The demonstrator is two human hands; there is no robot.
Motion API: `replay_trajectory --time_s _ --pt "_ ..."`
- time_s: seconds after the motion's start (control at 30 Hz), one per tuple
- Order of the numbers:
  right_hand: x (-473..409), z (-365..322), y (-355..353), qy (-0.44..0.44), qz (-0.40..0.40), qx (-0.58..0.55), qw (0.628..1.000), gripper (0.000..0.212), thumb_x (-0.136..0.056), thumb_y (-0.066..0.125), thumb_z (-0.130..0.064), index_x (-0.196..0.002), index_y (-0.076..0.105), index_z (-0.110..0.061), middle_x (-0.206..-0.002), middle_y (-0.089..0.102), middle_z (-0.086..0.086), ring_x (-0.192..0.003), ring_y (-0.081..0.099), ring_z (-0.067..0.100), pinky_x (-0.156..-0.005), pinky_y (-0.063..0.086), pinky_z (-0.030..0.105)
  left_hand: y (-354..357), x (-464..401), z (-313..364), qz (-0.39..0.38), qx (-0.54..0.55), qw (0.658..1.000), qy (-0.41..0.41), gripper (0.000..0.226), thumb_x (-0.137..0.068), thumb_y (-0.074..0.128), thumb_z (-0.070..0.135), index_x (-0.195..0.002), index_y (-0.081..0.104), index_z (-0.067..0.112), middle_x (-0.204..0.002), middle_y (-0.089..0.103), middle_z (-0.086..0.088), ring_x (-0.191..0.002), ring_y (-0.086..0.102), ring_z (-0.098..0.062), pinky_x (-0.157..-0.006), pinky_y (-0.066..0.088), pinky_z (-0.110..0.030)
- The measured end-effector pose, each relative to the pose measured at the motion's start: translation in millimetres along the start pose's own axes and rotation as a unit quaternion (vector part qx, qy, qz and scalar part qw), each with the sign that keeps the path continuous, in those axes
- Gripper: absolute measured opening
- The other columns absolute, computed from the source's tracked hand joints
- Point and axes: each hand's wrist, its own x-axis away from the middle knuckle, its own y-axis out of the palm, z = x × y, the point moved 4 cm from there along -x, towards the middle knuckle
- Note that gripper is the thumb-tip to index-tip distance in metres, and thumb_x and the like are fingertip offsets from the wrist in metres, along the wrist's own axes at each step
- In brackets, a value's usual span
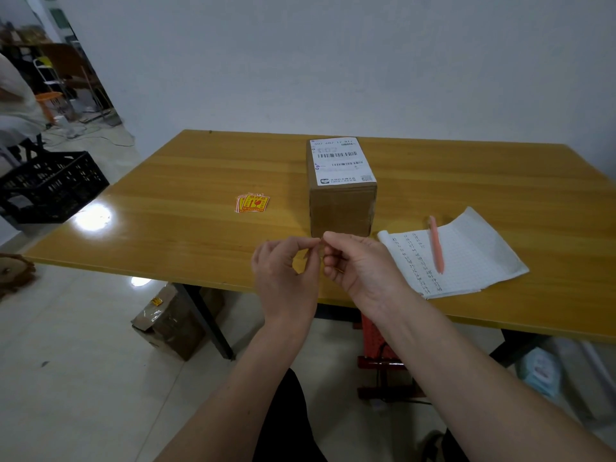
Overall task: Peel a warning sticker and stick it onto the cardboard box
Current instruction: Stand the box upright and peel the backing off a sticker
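Observation:
A brown cardboard box [343,208] stands upright on the middle of the wooden table [183,181], with a white shipping label [340,161] on its top. To its left lies a small stack of yellow and red warning stickers [252,203]. Just in front of the box, above the table's near edge, my left hand [283,271] and my right hand [360,261] meet at thumb and fingertips. They pinch a thin warning sticker [338,270] that is seen almost edge-on; only a yellow sliver shows under my right fingers.
An open squared notebook [466,258] with an orange pen [436,245] on it lies right of the box. A black crate [50,185] sits off the table's left end. A taped cardboard parcel [170,321] and a red stool [373,338] are under the table.

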Motion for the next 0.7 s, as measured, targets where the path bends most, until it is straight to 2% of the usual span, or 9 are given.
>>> replay_trajectory --time_s 0.2,0.3,0.37,0.43,0.47,0.57,0.7 --pt "-0.8 0.4 1.9 -0.015 -0.023 -0.008 1.000 0.020 -0.086 0.063 -0.009 -0.066 0.062 -0.011 -0.060 0.053 0.001 -0.054 0.047 0.009 -0.048 0.044 0.019 0.3 0.9 3.2 -0.005 0.027 1.000 -0.003 0.007 -0.079 0.071 0.023 -0.083 0.071 0.028 -0.072 0.051 0.032 -0.080 0.057 -0.011 -0.081 0.050 -0.047" --pt "1.1 -2.4 1.9 -0.037 -0.029 0.017 0.999 0.025 -0.087 0.062 -0.011 -0.062 0.062 -0.012 -0.058 0.050 0.001 -0.053 0.044 0.009 -0.052 0.039 0.022 1.0 1.6 4.1 -0.009 0.059 0.998 -0.020 0.015 -0.079 0.071 0.023 -0.090 0.070 0.034 -0.071 0.055 0.033 -0.083 0.060 -0.011 -0.083 0.051 -0.047" --pt "2.0 -4.0 1.4 -0.049 -0.024 0.029 0.998 0.031 -0.088 0.061 -0.011 -0.057 0.061 -0.013 -0.054 0.048 0.000 -0.051 0.042 0.009 -0.052 0.037 0.023 1.1 2.0 5.4 -0.015 0.077 0.996 -0.033 0.021 -0.080 0.071 0.024 -0.088 0.067 0.044 -0.074 0.060 0.036 -0.085 0.061 -0.010 -0.085 0.050 -0.046" --pt "2.5 -4.3 0.8 -0.057 -0.018 0.031 0.998 0.035 -0.088 0.061 -0.010 -0.054 0.061 -0.015 -0.052 0.047 -0.001 -0.050 0.041 0.009 -0.050 0.037 0.023 1.2 2.3 7.0 -0.027 0.084 0.995 -0.051 0.025 -0.080 0.069 0.027 -0.077 0.063 0.051 -0.082 0.059 0.043 -0.087 0.061 -0.008 -0.086 0.050 -0.043" --pt "2.8 -3.9 0.4 -0.060 -0.016 0.031 0.998 0.035 -0.088 0.061 -0.010 -0.053 0.062 -0.016 -0.051 0.047 -0.002 -0.050 0.040 0.009 -0.049 0.037 0.022 1.6 2.4 6.5 -0.031 0.086 0.994 -0.062 0.026 -0.081 0.068 0.029 -0.075 0.061 0.054 -0.081 0.061 0.040 -0.088 0.061 -0.008 -0.087 0.050 -0.043" --pt "3.3 -1.6 -0.9 -0.068 -0.007 0.032 0.997 0.024 -0.089 0.061 -0.010 -0.065 0.066 -0.012 -0.054 0.048 -0.001 -0.048 0.040 0.007 -0.046 0.038 0.019 3.3 2.7 3.2 -0.034 0.097 0.991 -0.083 0.027 -0.081 0.068 0.030 -0.074 0.059 0.054 -0.076 0.066 0.024 -0.089 0.063 -0.009 -0.086 0.051 -0.039" --pt "2.9 0.5 -2.6 -0.084 -0.001 0.056 0.995 0.013 -0.089 0.062 -0.013 -0.079 0.067 -0.006 -0.063 0.045 0.006 -0.047 0.039 0.006 -0.046 0.038 0.019 5.1 2.5 1.0 -0.040 0.122 0.986 -0.102 0.027 -0.082 0.068 0.025 -0.072 0.061 0.049 -0.077 0.068 0.019 -0.087 0.064 -0.008 -0.078 0.049 -0.024"
